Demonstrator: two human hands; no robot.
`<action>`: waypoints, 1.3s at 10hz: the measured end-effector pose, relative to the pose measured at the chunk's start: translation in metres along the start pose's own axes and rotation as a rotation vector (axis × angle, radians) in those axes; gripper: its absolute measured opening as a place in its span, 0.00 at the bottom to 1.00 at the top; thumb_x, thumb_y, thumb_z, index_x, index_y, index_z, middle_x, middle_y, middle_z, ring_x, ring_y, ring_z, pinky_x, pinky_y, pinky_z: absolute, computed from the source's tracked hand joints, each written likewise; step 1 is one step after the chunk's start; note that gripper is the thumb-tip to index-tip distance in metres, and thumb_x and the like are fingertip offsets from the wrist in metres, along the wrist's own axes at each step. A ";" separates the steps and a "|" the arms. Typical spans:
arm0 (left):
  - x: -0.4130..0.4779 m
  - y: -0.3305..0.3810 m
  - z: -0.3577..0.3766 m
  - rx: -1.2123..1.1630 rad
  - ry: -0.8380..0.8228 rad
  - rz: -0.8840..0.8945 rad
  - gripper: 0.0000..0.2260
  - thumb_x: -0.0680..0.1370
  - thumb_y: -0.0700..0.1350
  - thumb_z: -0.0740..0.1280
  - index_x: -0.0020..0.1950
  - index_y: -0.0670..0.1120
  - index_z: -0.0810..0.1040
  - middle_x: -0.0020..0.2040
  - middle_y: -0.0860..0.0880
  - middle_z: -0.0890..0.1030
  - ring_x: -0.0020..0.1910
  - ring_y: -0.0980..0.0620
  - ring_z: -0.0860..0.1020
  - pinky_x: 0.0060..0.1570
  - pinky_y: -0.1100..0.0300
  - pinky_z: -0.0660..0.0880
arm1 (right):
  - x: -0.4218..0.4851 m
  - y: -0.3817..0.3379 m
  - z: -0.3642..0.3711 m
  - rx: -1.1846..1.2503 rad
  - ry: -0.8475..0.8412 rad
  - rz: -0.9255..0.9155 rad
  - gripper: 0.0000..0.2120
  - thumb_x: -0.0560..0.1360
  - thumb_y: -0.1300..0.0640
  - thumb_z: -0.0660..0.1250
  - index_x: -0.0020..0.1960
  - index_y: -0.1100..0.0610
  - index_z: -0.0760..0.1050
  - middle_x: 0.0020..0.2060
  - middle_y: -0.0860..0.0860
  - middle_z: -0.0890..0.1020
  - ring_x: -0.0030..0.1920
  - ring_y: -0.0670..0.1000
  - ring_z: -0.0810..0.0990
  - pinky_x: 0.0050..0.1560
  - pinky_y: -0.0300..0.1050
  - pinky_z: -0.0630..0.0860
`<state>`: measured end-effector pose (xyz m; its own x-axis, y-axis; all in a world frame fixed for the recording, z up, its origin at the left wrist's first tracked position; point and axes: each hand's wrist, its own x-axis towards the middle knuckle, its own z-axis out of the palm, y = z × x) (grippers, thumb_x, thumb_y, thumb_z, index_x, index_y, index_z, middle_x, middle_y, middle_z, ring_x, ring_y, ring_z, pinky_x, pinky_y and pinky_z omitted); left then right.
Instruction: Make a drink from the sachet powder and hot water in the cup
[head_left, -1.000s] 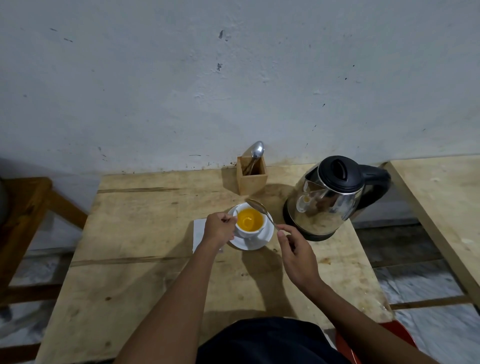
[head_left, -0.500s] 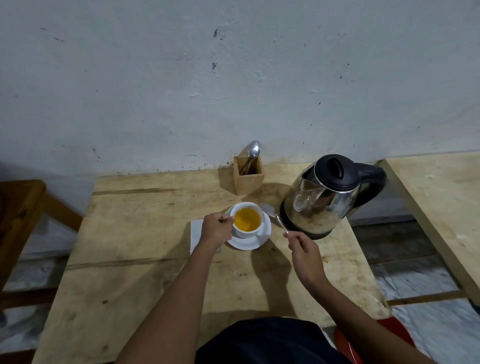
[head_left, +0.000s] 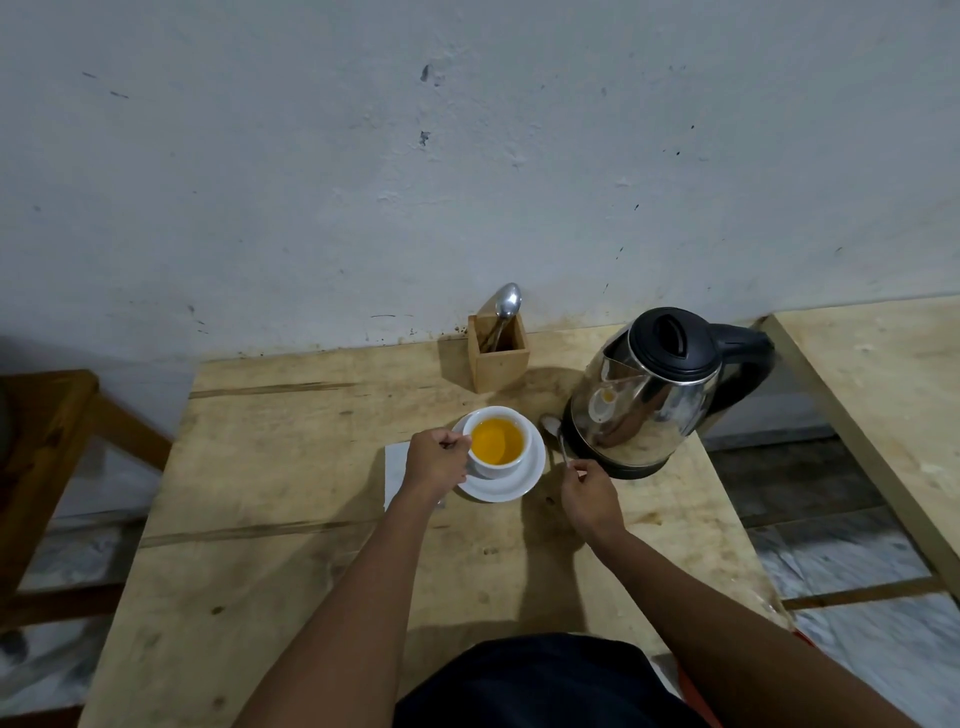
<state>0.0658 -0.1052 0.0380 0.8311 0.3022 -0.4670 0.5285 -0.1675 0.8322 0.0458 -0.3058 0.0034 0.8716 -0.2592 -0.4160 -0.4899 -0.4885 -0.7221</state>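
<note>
Wooden table (head_left: 311, 519) | left hand (head_left: 436, 462) grips cup (head_left: 496, 441) | right hand (head_left: 589, 491) pinches spoon (head_left: 556, 436) | stirring looks done; next, set spoon down.

A white cup (head_left: 497, 442) holding orange liquid stood on a white saucer (head_left: 511, 480) at centre frame, on a worn wooden table (head_left: 291, 519). The left hand (head_left: 435, 462) gripped the cup at its left side, the handle hidden by the fingers. The right hand (head_left: 589, 493) pinched the handle end of a spoon (head_left: 556, 439), whose bowl lay just right of the saucer, beside a steel kettle (head_left: 657, 392) with a black lid. A wooden holder (head_left: 497, 358) containing a second spoon (head_left: 505, 306) stood above the cup, against the wall (head_left: 467, 156). A white paper (head_left: 395, 473) lay partly under the left hand.
</note>
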 end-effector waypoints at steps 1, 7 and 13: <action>0.001 0.000 0.001 0.002 0.005 0.002 0.05 0.77 0.43 0.69 0.46 0.40 0.80 0.41 0.43 0.80 0.39 0.45 0.80 0.35 0.57 0.80 | 0.002 -0.002 0.000 -0.083 0.012 0.000 0.12 0.80 0.53 0.60 0.61 0.57 0.74 0.52 0.56 0.82 0.52 0.59 0.80 0.47 0.51 0.75; 0.000 0.000 0.002 0.004 0.003 -0.003 0.05 0.76 0.43 0.69 0.45 0.41 0.80 0.41 0.43 0.81 0.36 0.45 0.80 0.42 0.50 0.82 | 0.001 0.001 -0.011 -0.407 0.041 -0.068 0.09 0.77 0.49 0.63 0.55 0.50 0.76 0.49 0.51 0.82 0.50 0.56 0.81 0.44 0.46 0.73; -0.024 0.012 -0.001 0.307 0.079 0.198 0.17 0.80 0.50 0.62 0.64 0.43 0.76 0.62 0.43 0.79 0.60 0.45 0.77 0.51 0.57 0.71 | -0.010 -0.022 -0.011 -0.346 0.082 -0.286 0.09 0.78 0.47 0.61 0.47 0.51 0.75 0.43 0.50 0.80 0.45 0.54 0.80 0.40 0.46 0.72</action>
